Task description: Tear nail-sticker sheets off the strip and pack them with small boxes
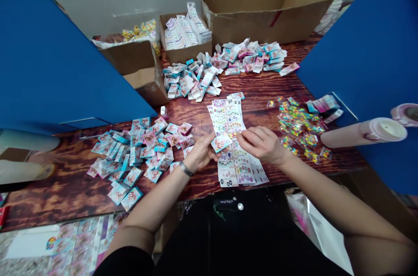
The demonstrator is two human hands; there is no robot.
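My left hand (203, 152) holds a small white and blue box (221, 142) with a red hand print, tilted over the printed sheets. My right hand (261, 143) pinches a small packet of yellow and colored pieces (232, 135) at the box's right end. Beneath both hands lie long printed sheets (235, 167) with rows of colored ovals. Small boxes (148, 152) are heaped to the left of my left hand. Clear packets with bright pieces (302, 121) are spread to the right of my right hand.
Behind the sheets lie piles of small boxes (196, 78). Farther back stand a large carton (267, 19), a carton of folded sheets (186, 52) and a left carton (143, 73). Blue panels flank the table (58, 189); a pale cylinder (362, 132) is at right.
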